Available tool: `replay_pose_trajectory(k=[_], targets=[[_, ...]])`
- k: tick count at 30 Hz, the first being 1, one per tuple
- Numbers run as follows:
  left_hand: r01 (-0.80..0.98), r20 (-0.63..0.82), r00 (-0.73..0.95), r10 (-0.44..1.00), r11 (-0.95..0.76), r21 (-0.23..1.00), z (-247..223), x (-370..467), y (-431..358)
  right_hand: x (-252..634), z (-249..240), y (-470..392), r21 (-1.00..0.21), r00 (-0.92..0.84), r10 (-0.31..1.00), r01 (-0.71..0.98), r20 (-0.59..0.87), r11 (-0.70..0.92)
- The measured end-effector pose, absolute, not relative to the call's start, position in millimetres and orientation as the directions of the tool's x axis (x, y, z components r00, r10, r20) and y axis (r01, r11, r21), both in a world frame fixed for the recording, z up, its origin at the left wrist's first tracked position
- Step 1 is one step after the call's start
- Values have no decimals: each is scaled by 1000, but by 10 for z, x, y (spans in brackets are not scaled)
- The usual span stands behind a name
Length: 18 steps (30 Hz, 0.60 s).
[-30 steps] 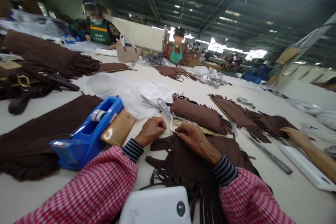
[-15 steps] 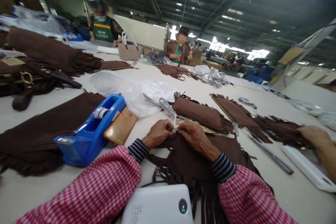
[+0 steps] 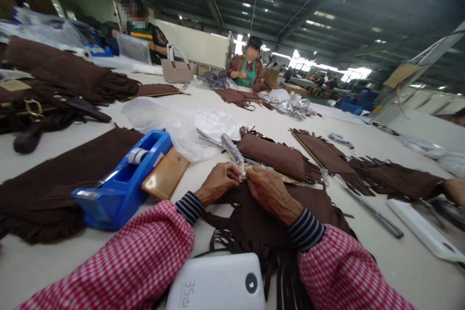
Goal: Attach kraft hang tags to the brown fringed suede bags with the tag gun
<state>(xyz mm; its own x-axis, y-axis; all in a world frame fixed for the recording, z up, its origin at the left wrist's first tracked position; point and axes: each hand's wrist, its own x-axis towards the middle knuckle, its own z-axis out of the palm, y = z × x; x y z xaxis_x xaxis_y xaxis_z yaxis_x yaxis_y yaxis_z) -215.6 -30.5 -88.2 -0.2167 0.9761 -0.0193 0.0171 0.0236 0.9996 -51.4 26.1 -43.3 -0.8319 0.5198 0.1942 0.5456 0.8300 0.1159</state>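
In front of me a dark brown fringed bag (image 3: 308, 208) lies on the white table, its fringe hanging toward me. At its upper left corner the fingertips of both hands meet in a pinch. My left hand (image 3: 220, 181) is closed on the end of a plastic-wrapped strap (image 3: 232, 152), which sticks up from between the hands. My right hand (image 3: 271, 189) is closed on the bag's top edge, its fingers bent and pressed together. A small bit of metal shows at the fingertips, too covered to make out.
Left of my hands are a blue tape dispenser (image 3: 125, 181) and an amber phone case (image 3: 165, 174). A white power bank (image 3: 218, 283) sits close to me. Beyond lie another fringed bag (image 3: 276, 155) and clear plastic (image 3: 156, 121). At right, a person's hand (image 3: 456, 190) touches brown fringed material.
My hands stay at the bag's corner, with small finger shifts. The co-worker's hand at right has moved further right. At the back left, a person now holds up a clear plastic bag.
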Motion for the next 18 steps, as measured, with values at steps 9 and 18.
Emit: replay_pose_trajectory(k=[9,18], targets=[[63,37,-286,958,-20,998,-1013,-2139,-280,-511,-440,269,54,-838,518,533,172,844],[-38,137,-365,921,-162,986,-733,-2320,-294,-465,-368,447,-492,-744,587,399,320,774]])
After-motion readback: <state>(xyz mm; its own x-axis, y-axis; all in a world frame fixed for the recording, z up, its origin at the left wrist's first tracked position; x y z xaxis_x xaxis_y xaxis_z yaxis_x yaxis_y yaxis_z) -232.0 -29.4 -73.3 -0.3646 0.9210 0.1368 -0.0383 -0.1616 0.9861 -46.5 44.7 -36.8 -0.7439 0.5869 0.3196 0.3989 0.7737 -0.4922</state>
